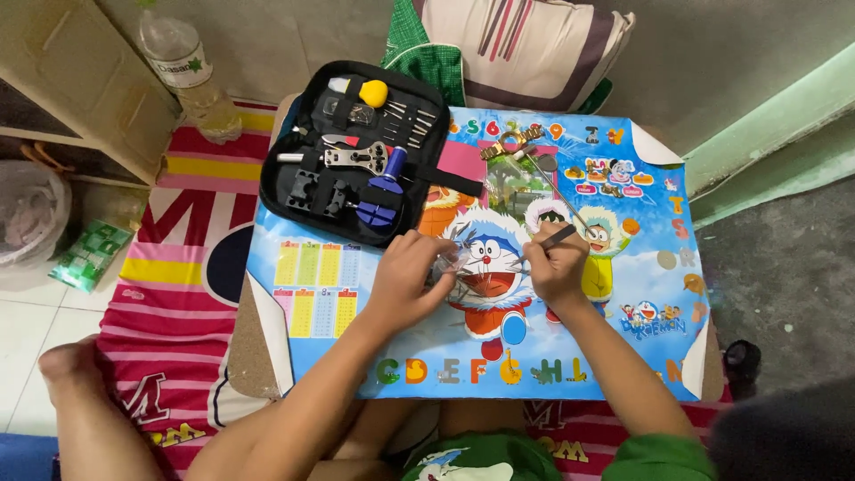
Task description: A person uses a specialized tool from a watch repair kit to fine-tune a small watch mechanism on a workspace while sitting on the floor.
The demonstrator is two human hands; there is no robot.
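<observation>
My left hand rests on the cartoon poster that covers a small low table. Its fingers pinch a small clear plastic item; I cannot tell what the item is. My right hand is closed on a thin dark tool, whose tip points towards the left hand. The two hands nearly meet over the middle of the poster. A gold watch band lies at the poster's far edge, beside a thin metal rod.
An open black tool case with small tools lies at the far left of the table. A plastic bottle stands on the striped mat. A pillow is behind the table, with a plastic bag and a green packet at the left.
</observation>
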